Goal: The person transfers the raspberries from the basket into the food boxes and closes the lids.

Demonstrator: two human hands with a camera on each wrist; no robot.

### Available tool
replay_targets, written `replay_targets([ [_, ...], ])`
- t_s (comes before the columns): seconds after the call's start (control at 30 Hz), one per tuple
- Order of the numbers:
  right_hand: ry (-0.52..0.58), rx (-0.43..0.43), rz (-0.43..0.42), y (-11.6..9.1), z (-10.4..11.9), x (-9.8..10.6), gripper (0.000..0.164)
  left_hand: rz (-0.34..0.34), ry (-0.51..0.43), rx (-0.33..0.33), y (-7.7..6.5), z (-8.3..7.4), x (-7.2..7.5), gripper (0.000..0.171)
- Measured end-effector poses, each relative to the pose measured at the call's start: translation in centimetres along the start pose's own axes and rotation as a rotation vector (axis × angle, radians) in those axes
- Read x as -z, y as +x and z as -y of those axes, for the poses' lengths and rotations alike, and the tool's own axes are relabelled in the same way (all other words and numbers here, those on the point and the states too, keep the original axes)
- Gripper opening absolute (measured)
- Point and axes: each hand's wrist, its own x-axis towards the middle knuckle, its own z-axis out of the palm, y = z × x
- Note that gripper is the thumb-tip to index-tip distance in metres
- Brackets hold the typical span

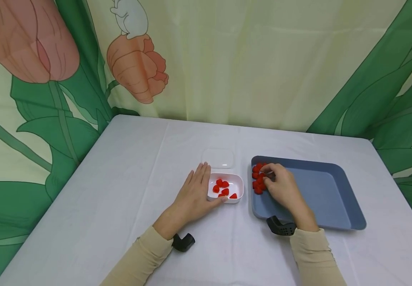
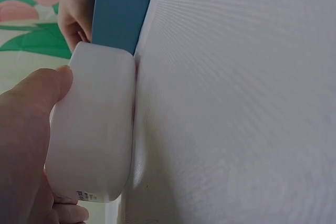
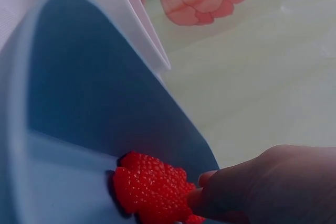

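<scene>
A small white container (image 1: 239,186) stands on the table with several red pieces (image 1: 225,191) inside it. My left hand (image 1: 194,195) rests against it, straight fingers along its left side and the thumb (image 2: 50,85) on its near wall. To its right, a blue-grey tray (image 1: 316,190) holds a cluster of red raspberries (image 1: 258,190) along its left end. My right hand (image 1: 284,190) reaches into the tray and pinches a raspberry between thumb and index finger. In the right wrist view, the fingertips touch bumpy red raspberries (image 3: 152,187), and the hand partly covers the cluster.
Behind the white container lies a clear lid (image 1: 218,158) on the white tablecloth (image 1: 120,171). The tray's raised rim stands close beside the container. A printed curtain (image 1: 245,71) hangs behind the table. Each wrist wears a black camera mount.
</scene>
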Motion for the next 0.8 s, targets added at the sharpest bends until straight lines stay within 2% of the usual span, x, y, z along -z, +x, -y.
replay_targets([
  [0.33, 0.008, 0.011, 0.005, -0.03, 0.26, -0.02, 0.022, -0.013, 0.004, -0.008, -0.03, 0.08, -0.15, 0.103],
  [0.8, 0.005, -0.034, 0.018, -0.08, -0.1, -0.13, 0.026, -0.002, 0.005, -0.003, 0.01, -0.06, -0.1, 0.103],
])
